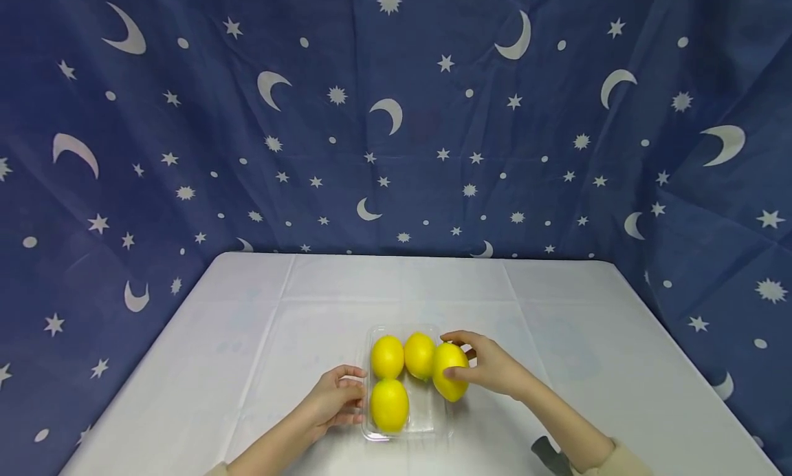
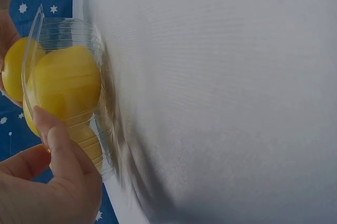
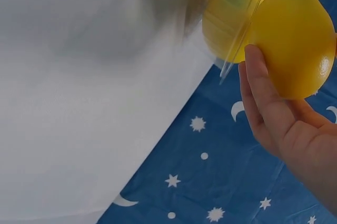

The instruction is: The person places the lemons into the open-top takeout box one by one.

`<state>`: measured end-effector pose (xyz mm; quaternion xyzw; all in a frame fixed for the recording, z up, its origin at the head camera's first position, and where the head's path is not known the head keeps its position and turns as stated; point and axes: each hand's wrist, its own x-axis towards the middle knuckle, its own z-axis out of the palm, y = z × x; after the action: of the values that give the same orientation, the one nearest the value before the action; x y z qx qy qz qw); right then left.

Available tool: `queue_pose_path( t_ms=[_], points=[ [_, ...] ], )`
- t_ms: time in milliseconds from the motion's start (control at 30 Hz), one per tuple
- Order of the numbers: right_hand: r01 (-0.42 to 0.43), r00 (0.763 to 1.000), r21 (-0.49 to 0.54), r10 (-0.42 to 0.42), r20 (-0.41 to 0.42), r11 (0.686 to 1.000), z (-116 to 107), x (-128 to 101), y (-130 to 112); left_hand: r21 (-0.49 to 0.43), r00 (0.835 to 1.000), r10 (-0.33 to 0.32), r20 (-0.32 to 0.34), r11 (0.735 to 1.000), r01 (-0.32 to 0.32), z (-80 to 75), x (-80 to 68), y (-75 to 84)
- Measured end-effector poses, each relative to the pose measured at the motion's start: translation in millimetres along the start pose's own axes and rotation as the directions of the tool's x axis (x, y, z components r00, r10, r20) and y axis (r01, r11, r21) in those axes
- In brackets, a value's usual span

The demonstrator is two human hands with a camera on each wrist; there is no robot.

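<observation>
A clear plastic tray [image 1: 427, 410] stands on the table with three yellow lemons inside. Two of them, one lemon [image 1: 387, 357] and another lemon [image 1: 420, 354], sit in the far part; a third lemon [image 1: 390, 405] lies at the near left. My right hand [image 1: 491, 369] grips a fourth lemon [image 1: 450, 373] between thumb and fingers, over the tray's right rim. That held lemon [image 3: 292, 40] looks raised above the rim in the right wrist view. At the tray's left side, my left hand [image 1: 337, 398] touches the wall with its fingertips. The left wrist view has the fingers [image 2: 60, 145] against the rim.
White cloth covers the table [image 1: 278, 345]. A dark blue curtain [image 1: 427, 118] with moons and stars hangs behind and along both sides. A dark grey strap-like object [image 1: 551, 455] shows beside the right forearm.
</observation>
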<state>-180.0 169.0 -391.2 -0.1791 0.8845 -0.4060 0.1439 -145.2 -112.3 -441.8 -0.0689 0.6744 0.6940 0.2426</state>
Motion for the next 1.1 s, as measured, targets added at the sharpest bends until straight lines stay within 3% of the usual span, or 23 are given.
queue_pose_path(
  t_ms=[400, 567, 767, 933, 1100],
  points=[
    [0.077, 0.996, -0.005, -0.077, 0.036, 0.997, 23.2, 1.8, -14.7, -0.001, 1.0, 0.0, -0.015, 1.0, 0.0, -5.5, -0.9, -1.9],
    [0.067, 0.998, -0.022, -0.067, -0.001, 0.998, 34.7, -1.4, -20.0, 0.001, 1.0, 0.003, 0.008, 1.0, -0.003, -3.7, -0.2, -0.9],
    [0.099, 0.993, -0.142, -0.108, -0.058, 0.985, 49.8, -6.5, -23.8, -0.002, 1.0, 0.002, 0.01, 1.0, -0.002, -1.8, 1.7, -0.6],
    [0.14, 0.979, -0.292, -0.177, -0.104, 0.946, 62.6, -11.1, -26.3, 0.002, 1.0, -0.005, 0.008, 1.0, 0.005, -2.3, 1.4, -1.8],
    [0.127, 0.975, -0.383, -0.186, -0.121, 0.915, 67.7, -13.0, -28.1, 0.0, 1.0, 0.003, 0.011, 1.0, -0.003, -1.4, 4.0, -2.8]
  ],
)
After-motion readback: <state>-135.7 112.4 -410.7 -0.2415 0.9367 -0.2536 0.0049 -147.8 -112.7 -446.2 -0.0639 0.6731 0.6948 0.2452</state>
